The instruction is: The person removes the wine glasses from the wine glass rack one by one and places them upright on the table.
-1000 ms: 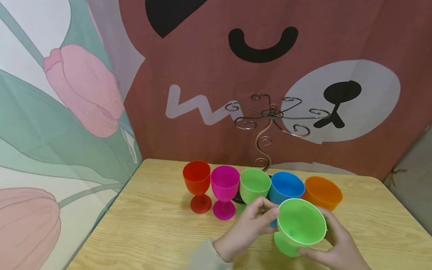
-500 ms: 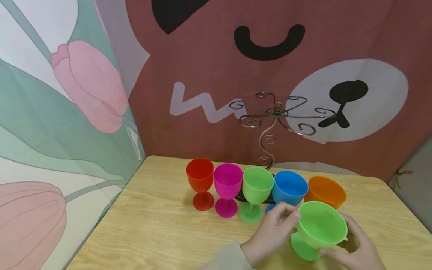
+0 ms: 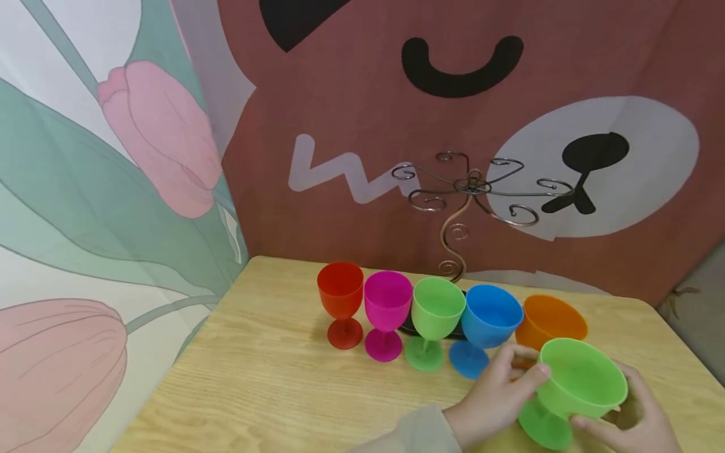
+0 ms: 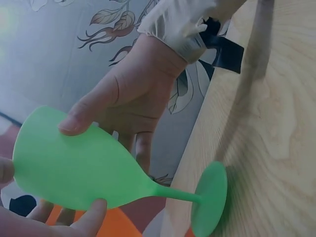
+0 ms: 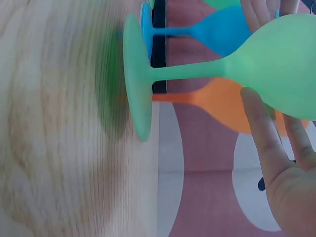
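Note:
A light green plastic goblet [image 3: 580, 380] is between both hands at the right of the head view, tilted, its foot close over the table. My left hand [image 3: 497, 396] holds the left side of its bowl, thumb near the rim. From the other side, my right hand [image 3: 637, 418] grips the bowl, thumb low on the near side. In the right wrist view the round foot [image 5: 138, 79] stands out beside the wood. Behind stands a row of goblets: red [image 3: 341, 292], magenta [image 3: 388, 303], green [image 3: 438, 308], blue [image 3: 492, 318] and orange [image 3: 555, 321], the last partly hidden.
Behind the row rises a metal stand [image 3: 473, 185] with several curled arms, its black base [image 3: 409, 325] partly hidden by the goblets. The wooden table [image 3: 255, 365] ends at a bear-print cloth [image 3: 340, 94] at the back; a floral cloth [image 3: 164, 258] hangs at left.
Both hands and the green goblet have moved right, past the blue goblet to in front of the orange one. The view has shifted slightly; the row of goblets stands as before.

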A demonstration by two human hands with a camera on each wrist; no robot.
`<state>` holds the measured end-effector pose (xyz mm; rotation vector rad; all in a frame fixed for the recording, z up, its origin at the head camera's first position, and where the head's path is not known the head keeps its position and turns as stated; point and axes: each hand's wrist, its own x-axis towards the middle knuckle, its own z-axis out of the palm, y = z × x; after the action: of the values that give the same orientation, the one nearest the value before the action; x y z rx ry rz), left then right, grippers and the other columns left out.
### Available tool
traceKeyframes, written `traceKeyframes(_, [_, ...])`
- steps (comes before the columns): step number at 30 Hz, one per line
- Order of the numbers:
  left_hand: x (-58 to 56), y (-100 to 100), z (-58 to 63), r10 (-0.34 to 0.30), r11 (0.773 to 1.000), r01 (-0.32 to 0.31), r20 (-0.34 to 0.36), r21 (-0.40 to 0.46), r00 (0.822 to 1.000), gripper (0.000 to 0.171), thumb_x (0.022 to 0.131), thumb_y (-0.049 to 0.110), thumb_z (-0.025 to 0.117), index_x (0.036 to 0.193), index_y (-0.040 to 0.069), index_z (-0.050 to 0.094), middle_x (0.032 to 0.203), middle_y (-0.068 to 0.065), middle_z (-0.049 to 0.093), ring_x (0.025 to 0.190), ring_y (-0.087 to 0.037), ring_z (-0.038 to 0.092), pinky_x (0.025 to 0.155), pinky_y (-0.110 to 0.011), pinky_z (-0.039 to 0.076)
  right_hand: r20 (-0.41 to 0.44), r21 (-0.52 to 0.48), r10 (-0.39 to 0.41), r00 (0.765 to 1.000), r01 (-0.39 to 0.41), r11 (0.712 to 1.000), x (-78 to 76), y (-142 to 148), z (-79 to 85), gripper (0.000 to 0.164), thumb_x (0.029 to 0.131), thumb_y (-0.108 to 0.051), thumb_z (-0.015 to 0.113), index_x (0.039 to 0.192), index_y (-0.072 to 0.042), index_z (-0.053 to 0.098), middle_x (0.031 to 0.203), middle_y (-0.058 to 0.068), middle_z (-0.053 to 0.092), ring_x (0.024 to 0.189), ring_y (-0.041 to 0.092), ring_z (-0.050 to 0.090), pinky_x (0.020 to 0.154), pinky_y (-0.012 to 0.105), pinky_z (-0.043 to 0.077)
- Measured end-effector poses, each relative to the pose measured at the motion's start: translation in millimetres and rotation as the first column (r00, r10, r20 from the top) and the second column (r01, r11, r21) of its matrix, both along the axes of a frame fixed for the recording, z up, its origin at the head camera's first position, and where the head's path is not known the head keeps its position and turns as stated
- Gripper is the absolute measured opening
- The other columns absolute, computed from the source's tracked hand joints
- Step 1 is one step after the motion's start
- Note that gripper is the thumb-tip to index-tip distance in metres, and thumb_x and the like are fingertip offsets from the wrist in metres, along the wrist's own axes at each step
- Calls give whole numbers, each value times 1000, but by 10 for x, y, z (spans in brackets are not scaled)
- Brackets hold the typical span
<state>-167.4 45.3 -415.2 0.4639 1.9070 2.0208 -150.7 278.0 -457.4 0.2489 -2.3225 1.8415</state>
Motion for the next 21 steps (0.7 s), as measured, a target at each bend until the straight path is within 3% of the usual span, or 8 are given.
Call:
traceKeyframes(6, [-27, 146, 33, 81, 996, -80, 59, -27, 995, 19, 104, 31, 57, 119, 22, 51, 116, 16, 52, 94, 4, 56, 80, -17, 51, -71, -40, 75, 995, -78, 996, -65, 124, -5, 90, 75, 31, 68, 144, -21, 45, 128, -13, 55, 100, -2, 58, 71, 15, 52])
traceKeyframes(12, [-11, 287, 16, 75, 997, -73, 124, -22, 990, 18, 103, 30, 58, 114, 20, 49, 110, 13, 50, 82, -3, 55, 75, -19, 50, -141, -110, 140, 980, -156, 982, -82, 268, -37, 93, 71, 37, 63, 144, -18, 45, 127, -10, 59, 100, 0, 63, 77, 12, 53])
traceKeyframes(16, [13, 360, 28, 68, 998, -67, 174, -13, 982, 21, 103, 32, 59, 115, 19, 48, 111, 12, 50, 82, -4, 54, 76, -20, 51, -176, -127, 160, 971, -184, 975, -82, 331, -53, 94, 69, 39, 60, 145, -14, 44, 128, -8, 59, 100, 2, 64, 79, 13, 54])
traceKeyframes(21, [44, 447, 38, 102, 995, -105, 216, -1, 971, 23, 102, 33, 60, 115, 20, 47, 113, 12, 51, 84, -4, 54, 78, -21, 51, -213, -149, 191, 958, -225, 963, -85, 375, -89, 96, 66, 42, 58, 146, -8, 41, 129, -4, 59, 101, 4, 65, 80, 15, 55])
